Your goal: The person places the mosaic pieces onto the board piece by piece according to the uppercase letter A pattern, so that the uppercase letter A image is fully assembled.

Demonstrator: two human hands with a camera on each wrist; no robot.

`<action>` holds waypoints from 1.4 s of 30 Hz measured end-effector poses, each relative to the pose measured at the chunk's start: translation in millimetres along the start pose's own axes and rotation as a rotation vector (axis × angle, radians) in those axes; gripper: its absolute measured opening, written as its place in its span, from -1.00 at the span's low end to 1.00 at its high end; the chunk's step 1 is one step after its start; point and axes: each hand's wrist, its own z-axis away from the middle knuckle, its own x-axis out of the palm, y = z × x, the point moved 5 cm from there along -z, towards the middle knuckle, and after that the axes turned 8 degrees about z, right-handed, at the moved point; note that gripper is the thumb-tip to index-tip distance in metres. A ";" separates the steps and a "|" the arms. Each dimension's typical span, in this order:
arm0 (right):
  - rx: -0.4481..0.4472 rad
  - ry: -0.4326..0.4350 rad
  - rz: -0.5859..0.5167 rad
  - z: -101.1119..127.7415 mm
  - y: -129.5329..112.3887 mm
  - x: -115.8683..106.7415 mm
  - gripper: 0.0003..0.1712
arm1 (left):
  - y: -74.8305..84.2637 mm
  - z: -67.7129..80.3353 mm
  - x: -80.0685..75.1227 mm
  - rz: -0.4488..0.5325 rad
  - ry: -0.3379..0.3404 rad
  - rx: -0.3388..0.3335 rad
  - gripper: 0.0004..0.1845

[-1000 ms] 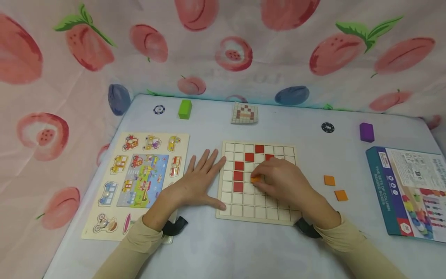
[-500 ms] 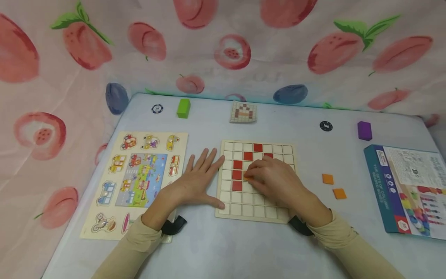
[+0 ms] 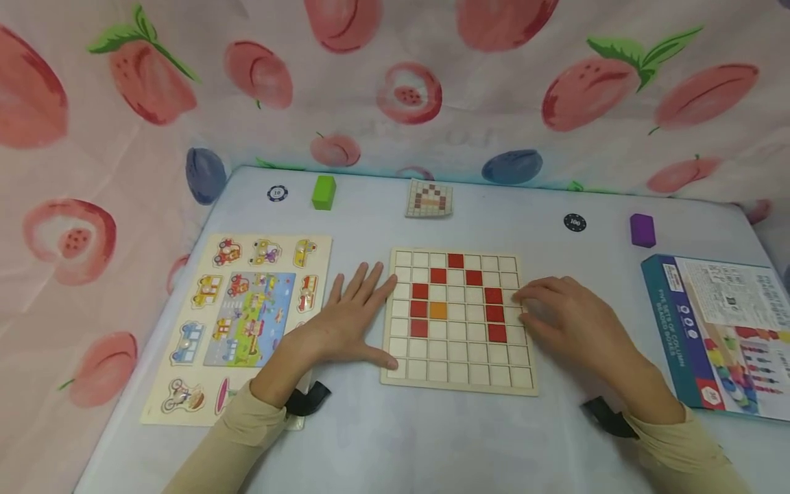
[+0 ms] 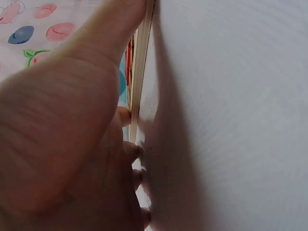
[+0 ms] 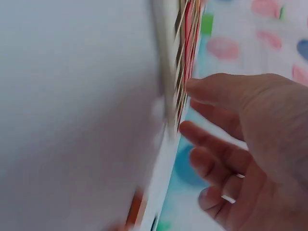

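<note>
A wooden grid board (image 3: 459, 389) lies flat in the middle of the table. Red square tiles (image 3: 455, 261) form a peaked outline in its cells, and one orange tile (image 3: 438, 311) sits in a cell inside the left leg. Fingers spread, my left hand (image 3: 345, 329) rests at the board's left edge, thumb and index fingertip touching the frame. My right hand (image 3: 577, 329) is over the board's right edge with loosely bent fingers and nothing between them. In the right wrist view a loose orange tile (image 5: 135, 208) lies on the table beyond the fingers; the hand hides that spot in the head view.
A vehicle puzzle board (image 3: 154, 391) lies left, partly under the left forearm. A pattern card (image 3: 429, 199), green block (image 3: 324, 193), purple block (image 3: 642, 230) and poker chips (image 3: 575, 222) line the back. A flat box (image 3: 719, 336) stands at the right.
My right hand has released the orange tile into a grid cell and moved right, off the middle of the board, uncovering the red tiles on the right. The left hand stays in place.
</note>
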 end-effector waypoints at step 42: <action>-0.259 0.045 -0.016 -40.5 -79.4 14.0 -0.88 | 1.3 1.5 -1.4 0.001 0.015 0.013 0.49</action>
